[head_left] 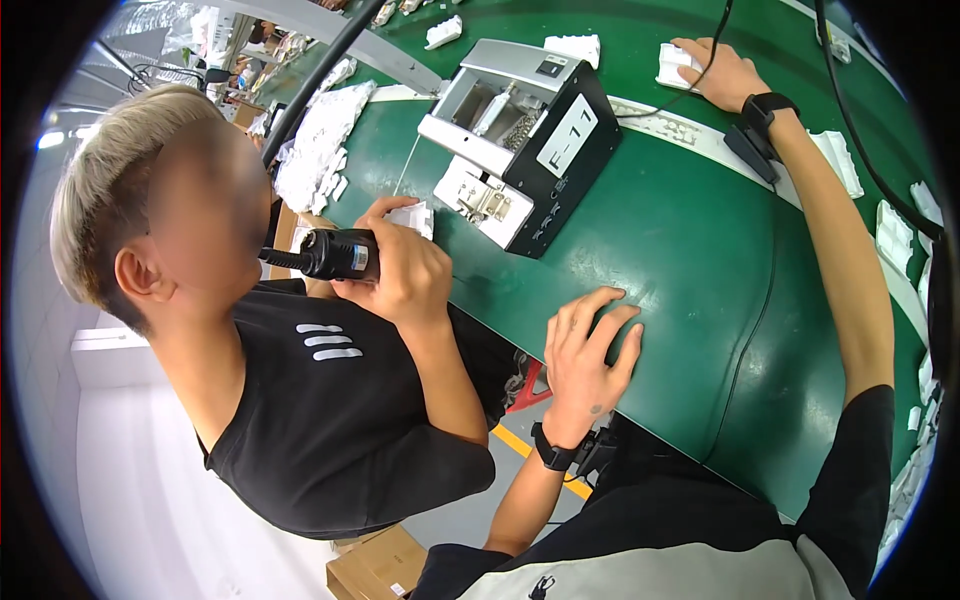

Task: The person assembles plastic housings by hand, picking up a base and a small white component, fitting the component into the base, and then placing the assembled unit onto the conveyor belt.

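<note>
My left hand (590,362) rests on the near edge of the green table (650,255), fingers spread, with nothing in it. Stretched out to the far right, my right hand (732,76) has its fingers closed over the edge of a small white moulded piece (671,68). A black strap with a small dark box circles each of my wrists. Between my hands and the person on the left stands a black-and-silver benchtop machine (560,130) with an open top and a metal fixture at its front.
At left, another person in black holds a black walkie-talkie (342,256) and, by that hand, a white piece (415,218) lies. White pieces (840,165) line the right side. A white bag (322,140) lies far left. A black cable (745,350) crosses the table; a cardboard box (378,562) sits below.
</note>
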A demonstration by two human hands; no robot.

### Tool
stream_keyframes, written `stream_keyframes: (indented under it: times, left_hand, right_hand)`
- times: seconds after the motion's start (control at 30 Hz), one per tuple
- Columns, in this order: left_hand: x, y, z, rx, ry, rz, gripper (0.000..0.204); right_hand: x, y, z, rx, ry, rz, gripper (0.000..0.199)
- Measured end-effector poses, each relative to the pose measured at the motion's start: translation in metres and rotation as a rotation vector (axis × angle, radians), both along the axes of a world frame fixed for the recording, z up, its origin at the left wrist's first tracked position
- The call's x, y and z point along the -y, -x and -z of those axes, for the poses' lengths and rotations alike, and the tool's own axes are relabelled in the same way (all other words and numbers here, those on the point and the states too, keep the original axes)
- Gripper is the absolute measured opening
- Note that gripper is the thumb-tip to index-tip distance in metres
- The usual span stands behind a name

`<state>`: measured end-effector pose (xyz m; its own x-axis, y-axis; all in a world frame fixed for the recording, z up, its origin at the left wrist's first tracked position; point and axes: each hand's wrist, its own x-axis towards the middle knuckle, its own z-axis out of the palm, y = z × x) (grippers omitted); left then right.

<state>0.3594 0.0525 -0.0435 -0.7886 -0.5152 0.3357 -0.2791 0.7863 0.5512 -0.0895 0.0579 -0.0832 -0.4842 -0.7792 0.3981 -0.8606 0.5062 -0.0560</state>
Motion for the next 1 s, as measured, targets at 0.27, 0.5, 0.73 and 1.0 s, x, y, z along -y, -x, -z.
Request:
stream_keyframes:
  times: [0.27,0.5,0.73,1.0]
  left_hand:
    - [0.007,-0.003,0.002,-0.013,0.03,0.001,0.017]
    - [0.007,-0.005,0.005,0.001,0.044,0.019,0.019]
    - [-0.003,-0.002,-0.013,0.095,-0.003,0.143,0.024]
    - [-0.037,0.058,-0.042,0.079,0.116,0.444,0.023]
  right_hand:
    - [-0.028,-0.036,-0.069,0.373,-0.138,0.132,0.052]
    - [-0.112,-0.061,-0.063,0.454,0.12,0.05,0.051]
    - [-0.183,-0.139,-0.098,0.56,-0.018,-0.202,0.046]
    - [-0.197,-0.236,-0.065,0.447,0.109,-0.339,0.044]
